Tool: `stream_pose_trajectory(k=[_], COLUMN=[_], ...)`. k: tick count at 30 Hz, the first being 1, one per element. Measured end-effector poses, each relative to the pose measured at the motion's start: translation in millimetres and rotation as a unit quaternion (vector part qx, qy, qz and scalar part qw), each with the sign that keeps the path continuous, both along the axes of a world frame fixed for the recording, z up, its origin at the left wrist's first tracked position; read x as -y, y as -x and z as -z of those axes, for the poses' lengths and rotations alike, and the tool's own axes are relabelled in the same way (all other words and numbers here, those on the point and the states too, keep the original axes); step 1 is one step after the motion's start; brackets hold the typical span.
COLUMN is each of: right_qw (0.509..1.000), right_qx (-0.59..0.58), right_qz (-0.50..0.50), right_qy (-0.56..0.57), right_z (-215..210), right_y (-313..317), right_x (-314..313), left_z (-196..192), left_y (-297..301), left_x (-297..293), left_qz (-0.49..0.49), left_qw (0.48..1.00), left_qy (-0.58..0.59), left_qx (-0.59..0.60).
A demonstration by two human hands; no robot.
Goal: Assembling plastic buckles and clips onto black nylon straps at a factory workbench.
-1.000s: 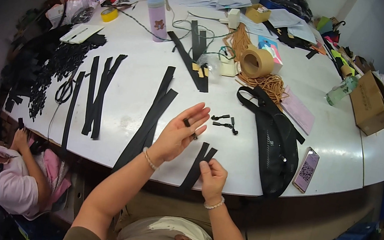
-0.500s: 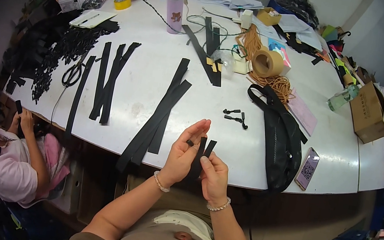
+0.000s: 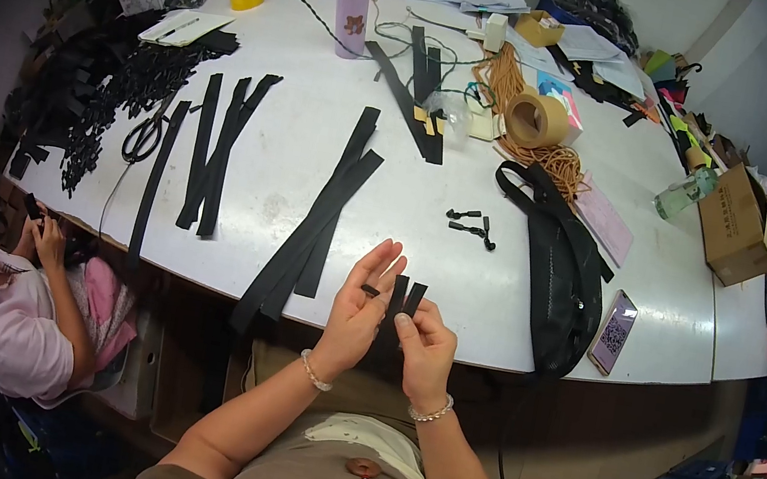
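Note:
Close to the table's front edge, my right hand [image 3: 426,353] pinches a black strap [image 3: 399,293] between thumb and bent fingers. Two flat ends of the strap stick up side by side. My left hand [image 3: 357,314] is against the strap's left side, its thumb along it and its fingers stretched upward. A small black piece [image 3: 370,290] shows at the left fingers; whether it is a ring or a loose part I cannot tell. The lower part of the strap is hidden between my hands. Several small black cord-end pieces [image 3: 475,226] lie beyond my hands.
Long black straps [image 3: 314,228] lie crossed at my left, more straps [image 3: 221,151] farther left beside scissors [image 3: 144,139]. At right are a black bag [image 3: 559,279] and a phone [image 3: 613,332]. Behind stand a bottle [image 3: 351,11] and tape roll [image 3: 536,121]. A co-worker [image 3: 26,312] sits left.
My hands have shifted slightly left with the strap between them. The black piece at my left fingers shows more clearly. At the far side, the red-sleeved person's hand has left view.

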State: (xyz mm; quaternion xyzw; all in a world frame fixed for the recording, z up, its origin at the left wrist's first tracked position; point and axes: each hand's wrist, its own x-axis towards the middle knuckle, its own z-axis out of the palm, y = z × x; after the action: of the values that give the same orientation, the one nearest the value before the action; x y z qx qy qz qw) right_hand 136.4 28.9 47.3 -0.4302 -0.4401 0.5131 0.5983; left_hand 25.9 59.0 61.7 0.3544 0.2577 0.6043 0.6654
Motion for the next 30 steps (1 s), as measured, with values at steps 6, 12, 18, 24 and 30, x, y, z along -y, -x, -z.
stream_pose_trajectory(k=[6, 12, 18, 24, 30], right_qw=[0.995, 0.991, 1.0, 0.986, 0.993], right_qx=[0.078, 0.123, 0.012, -0.141, -0.062], right_qz=[0.051, 0.038, 0.011, 0.054, 0.097], right_qy=[-0.03, -0.046, 0.011, 0.07, 0.018], right_z=[-2, -5, -2, 0, -9], right_y=[-7, -4, -14, -10, -6], right_x=[6, 11, 16, 16, 19], left_z=[-20, 0, 5, -5, 5], left_y=[13, 11, 21, 25, 19], left_x=[21, 20, 18, 21, 27], left_qz=[-0.175, -0.035, 0.031, 0.028, 0.047], left_qw=[0.834, 0.952, 0.976, 0.971, 0.978], left_qy=[-0.166, 0.012, 0.181, 0.161, 0.124], left_qx=[-0.496, -0.303, -0.12, -0.172, -0.163])
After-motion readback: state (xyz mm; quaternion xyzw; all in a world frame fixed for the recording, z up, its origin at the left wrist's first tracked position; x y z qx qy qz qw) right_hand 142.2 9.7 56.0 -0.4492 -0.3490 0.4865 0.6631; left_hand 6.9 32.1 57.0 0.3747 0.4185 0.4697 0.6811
